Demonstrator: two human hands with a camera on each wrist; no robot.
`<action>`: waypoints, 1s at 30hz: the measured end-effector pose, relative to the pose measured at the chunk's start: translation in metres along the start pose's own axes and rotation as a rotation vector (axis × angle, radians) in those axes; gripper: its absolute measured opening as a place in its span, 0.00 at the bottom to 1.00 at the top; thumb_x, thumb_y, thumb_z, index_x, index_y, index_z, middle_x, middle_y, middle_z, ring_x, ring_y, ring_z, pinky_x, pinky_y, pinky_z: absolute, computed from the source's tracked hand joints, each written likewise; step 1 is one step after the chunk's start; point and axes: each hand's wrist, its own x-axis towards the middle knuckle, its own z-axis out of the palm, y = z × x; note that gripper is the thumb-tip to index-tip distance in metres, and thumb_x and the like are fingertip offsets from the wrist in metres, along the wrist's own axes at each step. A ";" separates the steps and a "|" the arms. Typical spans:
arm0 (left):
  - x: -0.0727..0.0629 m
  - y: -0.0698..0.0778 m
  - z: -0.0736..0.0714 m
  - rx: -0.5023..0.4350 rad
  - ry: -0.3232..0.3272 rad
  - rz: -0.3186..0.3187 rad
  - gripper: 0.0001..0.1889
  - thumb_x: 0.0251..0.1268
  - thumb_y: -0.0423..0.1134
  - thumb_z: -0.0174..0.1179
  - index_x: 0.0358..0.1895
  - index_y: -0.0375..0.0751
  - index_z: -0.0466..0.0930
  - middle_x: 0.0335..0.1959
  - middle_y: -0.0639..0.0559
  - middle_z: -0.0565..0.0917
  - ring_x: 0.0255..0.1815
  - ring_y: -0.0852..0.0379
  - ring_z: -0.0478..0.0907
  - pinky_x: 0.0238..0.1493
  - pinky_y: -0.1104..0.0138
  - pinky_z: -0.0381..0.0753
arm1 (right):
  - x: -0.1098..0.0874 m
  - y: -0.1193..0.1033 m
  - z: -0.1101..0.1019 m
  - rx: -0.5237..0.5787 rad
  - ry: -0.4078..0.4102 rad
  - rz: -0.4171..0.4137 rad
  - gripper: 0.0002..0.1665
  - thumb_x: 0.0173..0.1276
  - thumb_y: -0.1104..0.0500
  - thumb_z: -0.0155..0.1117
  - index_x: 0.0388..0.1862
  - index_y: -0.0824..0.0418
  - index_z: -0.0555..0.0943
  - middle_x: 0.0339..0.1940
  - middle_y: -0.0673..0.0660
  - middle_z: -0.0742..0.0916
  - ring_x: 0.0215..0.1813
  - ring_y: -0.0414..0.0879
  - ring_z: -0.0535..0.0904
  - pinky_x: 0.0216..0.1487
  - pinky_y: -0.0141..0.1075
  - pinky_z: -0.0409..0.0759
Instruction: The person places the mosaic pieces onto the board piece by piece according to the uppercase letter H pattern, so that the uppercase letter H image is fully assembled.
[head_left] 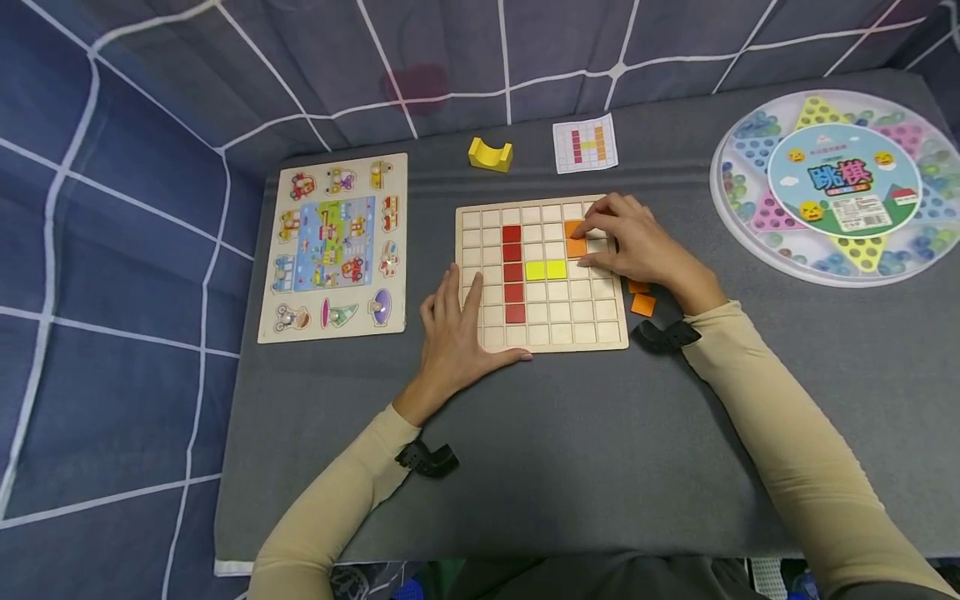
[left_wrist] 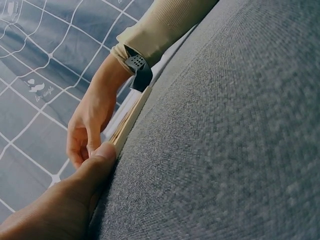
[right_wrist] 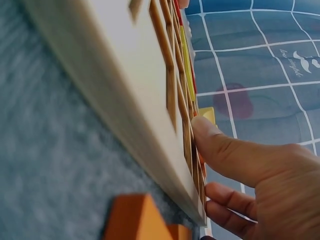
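A wooden grid board (head_left: 551, 333) lies on the table, with a column of several red tiles (head_left: 513, 273) and two yellow tiles (head_left: 546, 270) set in it. My left hand (head_left: 453, 337) rests spread along the board's left side, thumb stretched along its near edge. At the upper right of the grid, my right hand (head_left: 637, 242) has thumb and index finger around an orange tile (head_left: 576, 247); another orange tile (head_left: 572, 227) sits just above it. Loose orange tiles (head_left: 642, 305) lie beside the board, below the right hand, partly hidden by it.
A pattern card (head_left: 585, 143) and a yellow curved block (head_left: 491, 156) lie behind the board. To the left is a wooden picture puzzle (head_left: 332, 332); to the right, a round Chinese checkers set (head_left: 843, 187). A grid-patterned curtain (head_left: 450, 58) borders the back and left.
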 end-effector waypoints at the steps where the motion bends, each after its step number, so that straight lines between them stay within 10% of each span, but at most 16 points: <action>1: 0.000 0.000 0.000 0.000 -0.003 -0.001 0.69 0.29 0.77 0.70 0.76 0.38 0.55 0.77 0.32 0.51 0.78 0.39 0.47 0.63 0.43 0.53 | 0.000 0.000 0.000 0.000 -0.003 -0.002 0.19 0.57 0.57 0.77 0.48 0.59 0.85 0.55 0.63 0.76 0.55 0.60 0.67 0.57 0.56 0.59; 20: 0.000 0.000 0.000 -0.014 0.026 0.014 0.69 0.27 0.76 0.70 0.76 0.37 0.56 0.77 0.32 0.51 0.78 0.38 0.49 0.63 0.44 0.53 | -0.006 0.004 -0.027 0.106 -0.049 0.025 0.19 0.62 0.63 0.71 0.52 0.61 0.82 0.56 0.63 0.78 0.61 0.60 0.68 0.63 0.58 0.62; 30: 0.000 0.001 0.000 -0.016 0.011 0.005 0.68 0.29 0.76 0.70 0.76 0.38 0.56 0.77 0.33 0.51 0.78 0.39 0.48 0.63 0.44 0.53 | -0.017 0.013 -0.034 0.066 -0.058 0.082 0.20 0.61 0.62 0.72 0.53 0.61 0.82 0.49 0.59 0.81 0.44 0.50 0.72 0.45 0.45 0.67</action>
